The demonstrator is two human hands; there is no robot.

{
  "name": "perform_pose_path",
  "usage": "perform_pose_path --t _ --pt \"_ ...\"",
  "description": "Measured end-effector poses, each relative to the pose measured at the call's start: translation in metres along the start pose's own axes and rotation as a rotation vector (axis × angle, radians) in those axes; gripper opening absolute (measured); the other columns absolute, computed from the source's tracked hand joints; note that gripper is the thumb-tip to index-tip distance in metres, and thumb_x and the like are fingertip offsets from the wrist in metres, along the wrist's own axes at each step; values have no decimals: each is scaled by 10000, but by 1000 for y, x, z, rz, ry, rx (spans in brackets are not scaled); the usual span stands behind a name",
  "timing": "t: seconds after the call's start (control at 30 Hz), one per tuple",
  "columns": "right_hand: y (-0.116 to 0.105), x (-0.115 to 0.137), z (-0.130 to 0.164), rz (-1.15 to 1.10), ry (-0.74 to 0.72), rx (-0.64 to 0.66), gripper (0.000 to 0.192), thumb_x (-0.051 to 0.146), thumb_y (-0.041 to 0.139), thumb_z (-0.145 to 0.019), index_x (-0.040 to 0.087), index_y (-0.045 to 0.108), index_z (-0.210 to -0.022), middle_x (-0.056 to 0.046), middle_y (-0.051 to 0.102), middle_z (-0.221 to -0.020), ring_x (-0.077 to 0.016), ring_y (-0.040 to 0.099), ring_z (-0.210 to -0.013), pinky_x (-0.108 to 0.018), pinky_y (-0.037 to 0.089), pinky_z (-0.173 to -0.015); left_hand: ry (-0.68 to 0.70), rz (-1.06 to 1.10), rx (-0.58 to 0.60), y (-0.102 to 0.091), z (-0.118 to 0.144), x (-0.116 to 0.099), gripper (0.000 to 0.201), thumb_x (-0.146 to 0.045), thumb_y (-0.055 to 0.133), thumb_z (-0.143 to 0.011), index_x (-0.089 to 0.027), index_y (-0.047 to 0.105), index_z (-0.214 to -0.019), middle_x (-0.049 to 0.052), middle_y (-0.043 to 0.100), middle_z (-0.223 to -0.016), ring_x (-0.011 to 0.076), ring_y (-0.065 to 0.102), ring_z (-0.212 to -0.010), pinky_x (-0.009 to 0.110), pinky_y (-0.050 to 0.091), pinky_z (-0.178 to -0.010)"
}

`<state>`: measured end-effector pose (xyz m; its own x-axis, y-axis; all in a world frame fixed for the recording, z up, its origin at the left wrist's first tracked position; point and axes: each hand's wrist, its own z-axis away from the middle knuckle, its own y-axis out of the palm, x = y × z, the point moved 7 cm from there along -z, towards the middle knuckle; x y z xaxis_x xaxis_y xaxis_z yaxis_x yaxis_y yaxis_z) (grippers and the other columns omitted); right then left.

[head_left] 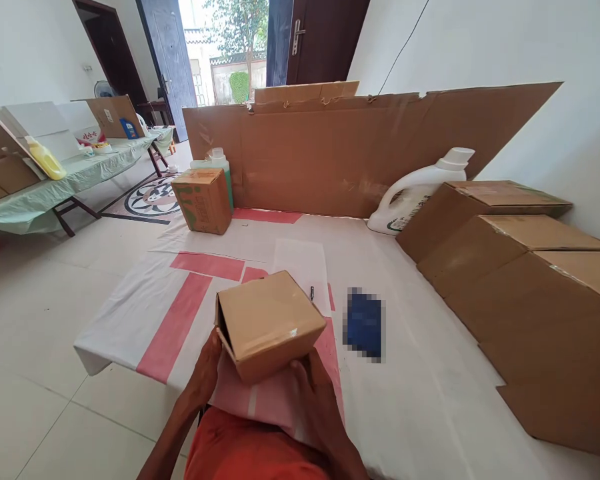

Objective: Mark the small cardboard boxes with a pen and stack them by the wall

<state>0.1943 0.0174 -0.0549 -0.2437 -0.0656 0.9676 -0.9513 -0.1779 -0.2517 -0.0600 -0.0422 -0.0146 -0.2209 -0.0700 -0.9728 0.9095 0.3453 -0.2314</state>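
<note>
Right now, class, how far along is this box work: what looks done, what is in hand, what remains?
Done: three closed boxes lined along the right. In hand: left hand and right hand hold a small carton, its left end open. Left: that end unclosed; another small box waits beside the bottle.

White-and-red cloth-covered table (430,400): small box (203,199), white jug (415,193), stacked cartons (520,267), paper sheet (303,267), pen (312,293).

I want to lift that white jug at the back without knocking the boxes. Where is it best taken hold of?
By its handle, I'd judge. The white jug leans with its cap up and right against the nearest of the cardboard boxes; the looped handle faces left, toward open tabletop. Come from the left front, since the cardboard wall blocks the back.
</note>
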Motion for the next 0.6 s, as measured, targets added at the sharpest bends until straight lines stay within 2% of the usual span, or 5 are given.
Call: perform_pose_path --t 0.13,0.27,0.37,0.47,0.6 --pt "-13 20 -17 -181 94 49 566 679 439 -1004 234 689 -1249 -114 727 -1295 -309 665 -1183 -437 540 -1010 55 -81 141 15 23 -31 634 -624 427 -1041 -258 514 -1551 149 621 -1473 303 629 -1253 492 500 -1095" --pt "-16 19 -25 -252 107 101 626 800 552 -877 262 767 -1113 -116 782 -1121 -344 704 -1048 -455 582 -885 182 -160 102 28 42 -57 689 -491 549 -1033 -307 315 -1654 139 552 -1522 306 512 -1394 467 466 -1131" --pt "-12 9 -25 -238 145 114 653 809 544 -878 257 758 -1153 -97 785 -944 -323 714 -854 -432 581 -710 150 -162 82 35 37 -56 673 -506 475 -1057 -323 262 -1669 130 538 -1528 301 503 -1400 461 475 -1114" --pt "-5 -2 -22 -264 232 165 695 790 444 -946 216 695 -1247 -46 716 -726 -262 639 -621 -372 498 -554 58 -136 35 32 23 -44 655 -558 391 -1073 -324 255 -1669 125 531 -1528 285 534 -1357 468 460 -1121" --pt "-6 -8 -15 -356 305 158 785 800 472 -931 173 565 -1395 -26 689 -736 -243 631 -632 -350 482 -565 60 -146 27 27 13 -39 673 -594 383 -1066 -344 226 -1671 132 467 -1544 271 549 -1316 488 472 -1106"
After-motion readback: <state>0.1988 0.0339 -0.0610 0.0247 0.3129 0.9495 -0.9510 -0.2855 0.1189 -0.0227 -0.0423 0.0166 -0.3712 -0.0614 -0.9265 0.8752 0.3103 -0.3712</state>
